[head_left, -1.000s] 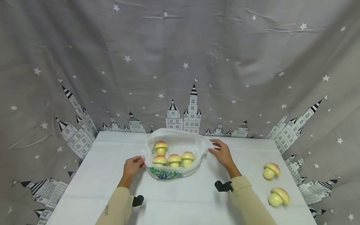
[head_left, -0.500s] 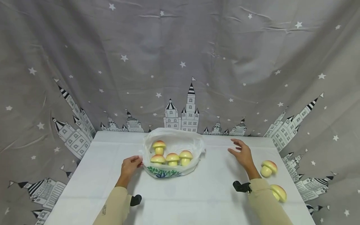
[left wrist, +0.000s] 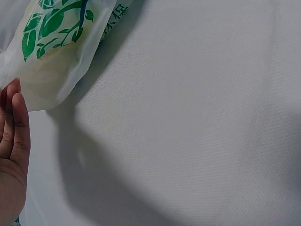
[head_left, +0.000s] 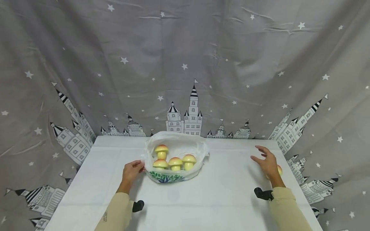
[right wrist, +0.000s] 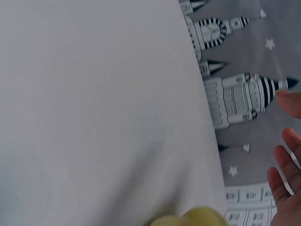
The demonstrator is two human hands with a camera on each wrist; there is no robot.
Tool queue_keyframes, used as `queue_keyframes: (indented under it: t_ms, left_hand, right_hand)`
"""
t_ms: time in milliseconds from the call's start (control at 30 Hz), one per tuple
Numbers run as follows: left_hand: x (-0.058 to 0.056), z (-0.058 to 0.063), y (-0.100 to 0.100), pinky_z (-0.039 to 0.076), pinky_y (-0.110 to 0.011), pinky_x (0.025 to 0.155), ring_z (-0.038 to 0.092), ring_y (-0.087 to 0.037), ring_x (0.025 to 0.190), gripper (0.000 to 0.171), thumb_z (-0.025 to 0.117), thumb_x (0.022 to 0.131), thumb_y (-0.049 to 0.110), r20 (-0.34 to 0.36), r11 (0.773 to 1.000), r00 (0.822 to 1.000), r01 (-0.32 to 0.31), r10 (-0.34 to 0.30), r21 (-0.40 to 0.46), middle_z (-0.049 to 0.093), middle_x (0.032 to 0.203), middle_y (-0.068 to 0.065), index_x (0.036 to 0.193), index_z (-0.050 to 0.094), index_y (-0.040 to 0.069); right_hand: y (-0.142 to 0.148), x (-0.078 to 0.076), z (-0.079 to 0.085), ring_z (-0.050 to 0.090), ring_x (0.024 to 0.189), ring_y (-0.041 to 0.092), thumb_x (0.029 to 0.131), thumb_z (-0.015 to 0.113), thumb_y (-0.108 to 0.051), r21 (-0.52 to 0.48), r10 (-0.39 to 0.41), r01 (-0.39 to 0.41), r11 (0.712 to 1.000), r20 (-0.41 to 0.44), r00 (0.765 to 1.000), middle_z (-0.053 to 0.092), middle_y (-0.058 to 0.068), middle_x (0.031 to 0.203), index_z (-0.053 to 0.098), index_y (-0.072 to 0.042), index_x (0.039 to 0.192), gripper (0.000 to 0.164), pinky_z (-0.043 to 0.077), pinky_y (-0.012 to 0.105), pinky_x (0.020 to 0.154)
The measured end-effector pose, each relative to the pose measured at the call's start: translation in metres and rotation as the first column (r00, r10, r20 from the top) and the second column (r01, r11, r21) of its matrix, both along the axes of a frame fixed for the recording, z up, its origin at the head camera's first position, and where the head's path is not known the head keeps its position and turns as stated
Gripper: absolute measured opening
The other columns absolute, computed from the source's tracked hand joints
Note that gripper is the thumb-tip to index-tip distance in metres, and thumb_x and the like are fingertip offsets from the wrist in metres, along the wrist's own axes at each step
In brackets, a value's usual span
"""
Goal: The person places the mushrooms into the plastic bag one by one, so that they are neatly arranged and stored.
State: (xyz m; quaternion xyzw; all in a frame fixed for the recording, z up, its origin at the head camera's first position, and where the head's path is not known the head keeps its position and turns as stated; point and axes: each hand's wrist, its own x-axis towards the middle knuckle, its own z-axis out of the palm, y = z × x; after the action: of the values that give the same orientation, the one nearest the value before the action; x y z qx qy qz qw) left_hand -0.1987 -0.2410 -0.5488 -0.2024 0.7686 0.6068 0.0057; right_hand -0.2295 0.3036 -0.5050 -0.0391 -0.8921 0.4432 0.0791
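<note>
A white plastic bag (head_left: pixel 179 141) with a green leaf print stands with its mouth open in the head view. Several yellow toy mushrooms with reddish cap tops, such as one mushroom (head_left: pixel 189 161), are inside. My left hand (head_left: pixel 132 171) pinches the bag's left edge; in the left wrist view its fingers (left wrist: pixel 19 127) lie against the plastic, the thumb out of sight. My right hand (head_left: pixel 266 163) hovers with spread, slightly bent fingers and holds nothing. It partly covers a loose mushroom (head_left: pixel 279 170), also visible at the bottom of the right wrist view as a blurred yellow mushroom (right wrist: pixel 204 217).
A white cloth covers the table (head_left: pixel 219 199). Behind it hangs a grey curtain (head_left: pixel 231 80) printed with castles and stars. The right sleeve (head_left: pixel 289 208) covers the spot where another mushroom lay in earlier frames.
My right hand has moved away from the bag's right side, rightward to the loose mushrooms, which the hand and sleeve now cover. The left hand stays at the bag. The view has shifted slightly.
</note>
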Motion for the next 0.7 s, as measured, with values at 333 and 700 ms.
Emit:
queue_keyframes:
  t_ms: [333,700]
  left_hand:
    - [-0.001,-0.003,-0.001,0.055,-0.019,0.066,0.06,-0.002,0.065,0.036,0.059,0.093,0.003,0.008,1.0,1.0,-0.009,0.008,0.011,0.068,0.084,-0.003,0.122,0.053,-0.017]
    - [-0.002,-0.002,-0.001,0.056,-0.021,0.068,0.061,-0.003,0.066,0.036,0.06,0.093,0.005,0.015,1.0,1.0,-0.015,0.015,0.011,0.068,0.086,-0.006,0.121,0.055,-0.016]
  right_hand:
    - [0.044,0.02,-0.015,0.045,0.121,0.049,0.087,0.068,-0.013,0.069,-0.148,0.14,0.988,0.121,0.982,0.035,0.032,0.144,0.047,0.003,0.135,0.055,0.036,0.057,0.102]
    - [0.064,0.035,-0.029,0.036,0.126,0.05,0.089,0.052,-0.006,0.129,-0.158,0.128,0.983,0.259,0.953,0.038,0.038,0.136,0.035,0.013,0.139,0.055,0.031,0.057,0.106]
